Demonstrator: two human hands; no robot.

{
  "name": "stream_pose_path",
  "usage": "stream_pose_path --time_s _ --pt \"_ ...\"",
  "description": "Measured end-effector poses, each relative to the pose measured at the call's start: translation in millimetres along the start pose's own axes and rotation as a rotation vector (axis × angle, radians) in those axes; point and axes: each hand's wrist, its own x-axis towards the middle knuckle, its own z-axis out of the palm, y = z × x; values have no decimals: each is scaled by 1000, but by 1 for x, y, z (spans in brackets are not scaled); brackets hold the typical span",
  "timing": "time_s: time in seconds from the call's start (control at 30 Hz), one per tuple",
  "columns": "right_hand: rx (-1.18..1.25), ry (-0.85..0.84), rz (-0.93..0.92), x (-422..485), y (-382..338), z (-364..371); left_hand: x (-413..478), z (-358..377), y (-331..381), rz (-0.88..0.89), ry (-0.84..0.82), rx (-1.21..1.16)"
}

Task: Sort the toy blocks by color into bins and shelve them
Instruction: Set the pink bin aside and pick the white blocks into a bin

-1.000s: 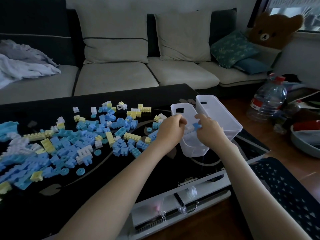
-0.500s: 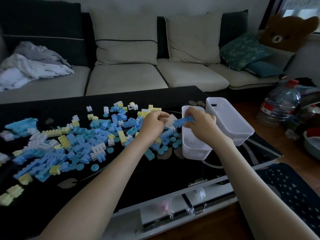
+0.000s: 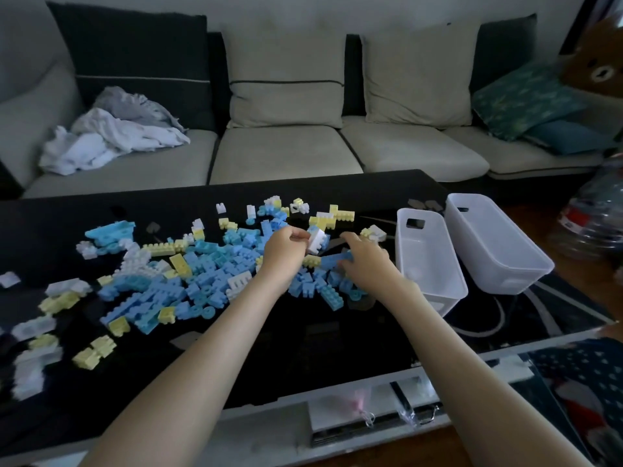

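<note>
A heap of blue, yellow and white toy blocks [image 3: 188,278] covers the middle and left of the black glass table [image 3: 320,348]. My left hand [image 3: 283,254] is over the heap's right end and grips a white block [image 3: 316,241]. My right hand [image 3: 365,261] is just right of it, low over the blocks, with its fingers curled round a long blue block [image 3: 335,259]. Two white plastic bins stand side by side to the right: the nearer bin [image 3: 429,261] beside my right hand, the farther bin [image 3: 495,247] beyond it. Both look empty.
A beige and dark sofa [image 3: 286,146] with crumpled grey-white cloth [image 3: 111,136] runs behind the table. A large water bottle [image 3: 593,224] stands on the floor at right, and a brown bear toy [image 3: 600,69] sits at the sofa's right end.
Both hands have moved left from over the nearer bin to the heap. The left hand has picked up a white block; the right hand still has the blue block, lowered to the pile.
</note>
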Motion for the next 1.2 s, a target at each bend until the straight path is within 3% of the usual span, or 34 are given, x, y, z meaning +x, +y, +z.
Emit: stream_pose_path --time_s 0.2,0.33,0.47,0.6,0.83,0.97,1.2 --pt "313 34 -106 -6 3 -13 -8 21 15 55 -160 -71" --pt "265 143 -106 -14 25 -33 -11 41 28 94 -210 -113" --pt "111 159 46 -17 62 -58 -11 60 31 135 -203 -89" --pt "-188 -5 190 -16 88 -67 -6 70 26 189 -183 94" --pt "-247 -36 177 -7 108 -64 19 83 22 356 -220 585" --pt "-241 -38 174 -4 117 -61 32 107 25 440 -248 988" --pt "-323 -30 104 0 124 -54 48 123 31 405 -363 1161"
